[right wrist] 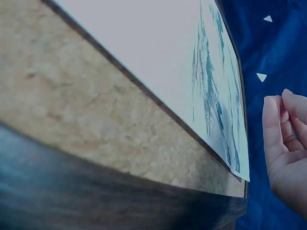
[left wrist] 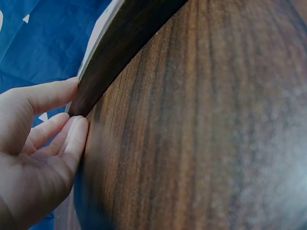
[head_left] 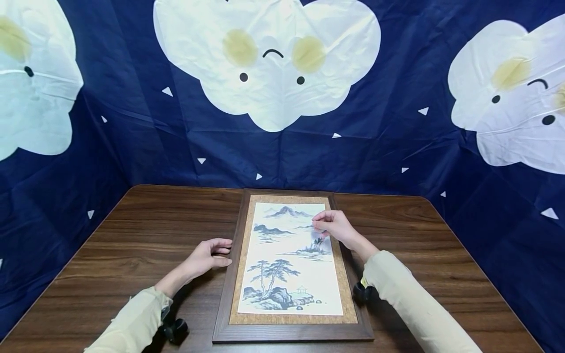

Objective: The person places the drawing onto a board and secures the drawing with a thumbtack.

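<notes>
A printed sheet with a grey-blue ink landscape (head_left: 287,250) lies on the corkboard (head_left: 247,316) inside a dark wooden frame (head_left: 291,333). At the frame's left side, the fingers and thumb of my left hand (head_left: 207,257) touch its outer edge; the left wrist view shows this hand (left wrist: 43,139) right against the frame's side. My right hand (head_left: 337,228) is over the sheet's upper right part, thumb and fingertips close together. In the right wrist view, nothing shows between the fingertips of that hand (right wrist: 288,143). The sheet's right edge lies over a strip of bare cork.
The frame lies on a brown wood-grain table (head_left: 145,235). Behind and beside the table hangs a dark blue cloth (head_left: 145,127) with white clouds and small triangles. Black devices are strapped at the left wrist (head_left: 175,331) and right wrist (head_left: 361,292).
</notes>
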Tool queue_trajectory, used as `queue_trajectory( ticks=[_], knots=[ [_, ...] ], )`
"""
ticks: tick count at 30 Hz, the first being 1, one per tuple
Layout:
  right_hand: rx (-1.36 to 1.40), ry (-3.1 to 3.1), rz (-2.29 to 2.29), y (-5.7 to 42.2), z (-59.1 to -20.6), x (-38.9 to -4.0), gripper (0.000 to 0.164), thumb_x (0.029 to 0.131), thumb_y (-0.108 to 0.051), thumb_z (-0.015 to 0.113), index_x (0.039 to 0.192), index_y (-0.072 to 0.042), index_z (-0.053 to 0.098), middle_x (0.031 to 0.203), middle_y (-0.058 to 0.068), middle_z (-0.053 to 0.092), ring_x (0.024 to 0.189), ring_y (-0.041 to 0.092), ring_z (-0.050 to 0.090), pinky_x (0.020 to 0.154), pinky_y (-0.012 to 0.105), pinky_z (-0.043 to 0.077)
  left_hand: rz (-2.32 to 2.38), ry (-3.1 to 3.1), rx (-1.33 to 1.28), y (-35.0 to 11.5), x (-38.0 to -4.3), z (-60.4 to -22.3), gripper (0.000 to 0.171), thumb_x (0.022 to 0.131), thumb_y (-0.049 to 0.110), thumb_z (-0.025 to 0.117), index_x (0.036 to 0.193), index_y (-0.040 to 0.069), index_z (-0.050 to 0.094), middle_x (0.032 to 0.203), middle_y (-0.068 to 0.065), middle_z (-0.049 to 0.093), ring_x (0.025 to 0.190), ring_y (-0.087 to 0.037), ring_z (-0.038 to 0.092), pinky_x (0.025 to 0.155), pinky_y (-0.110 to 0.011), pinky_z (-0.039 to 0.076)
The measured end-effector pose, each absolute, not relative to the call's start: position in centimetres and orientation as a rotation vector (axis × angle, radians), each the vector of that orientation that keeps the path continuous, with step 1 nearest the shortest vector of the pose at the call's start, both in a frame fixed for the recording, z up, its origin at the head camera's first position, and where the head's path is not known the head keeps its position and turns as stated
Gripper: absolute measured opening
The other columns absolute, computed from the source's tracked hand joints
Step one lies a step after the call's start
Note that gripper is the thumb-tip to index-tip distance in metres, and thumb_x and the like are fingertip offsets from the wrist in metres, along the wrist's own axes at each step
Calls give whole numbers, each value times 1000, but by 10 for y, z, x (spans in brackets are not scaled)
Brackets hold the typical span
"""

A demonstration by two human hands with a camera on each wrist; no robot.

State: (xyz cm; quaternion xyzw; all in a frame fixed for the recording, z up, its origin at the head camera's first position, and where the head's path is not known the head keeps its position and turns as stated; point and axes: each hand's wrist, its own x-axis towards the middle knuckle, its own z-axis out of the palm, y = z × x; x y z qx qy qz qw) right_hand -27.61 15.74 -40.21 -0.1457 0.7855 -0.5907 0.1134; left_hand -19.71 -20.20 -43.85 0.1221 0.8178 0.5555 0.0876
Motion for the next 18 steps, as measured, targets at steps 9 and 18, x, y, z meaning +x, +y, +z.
queue_trajectory(
  ticks=[9, 18],
  knots=[
    [-382, 2288, -1710, 151, -405, -285, 28, 89, -3, 54, 111, 14, 55, 98, 26, 60, 79, 18, 60, 64, 28, 53, 1662, 2437, 380, -203, -198, -441, 53, 76, 2, 69, 121, -15, 46, 118, -29, 52, 105, -37, 51, 75, -20, 46],
    [-324, 2270, -1747, 142, -407, -295, 27, 88, -1, 54, 110, 15, 53, 90, 23, 60, 75, 17, 60, 67, 31, 53, 1656, 2436, 381, -203, -198, -441, 54, 77, 4, 69, 122, -15, 45, 119, -28, 51, 106, -37, 51, 75, -20, 46]
  ],
)
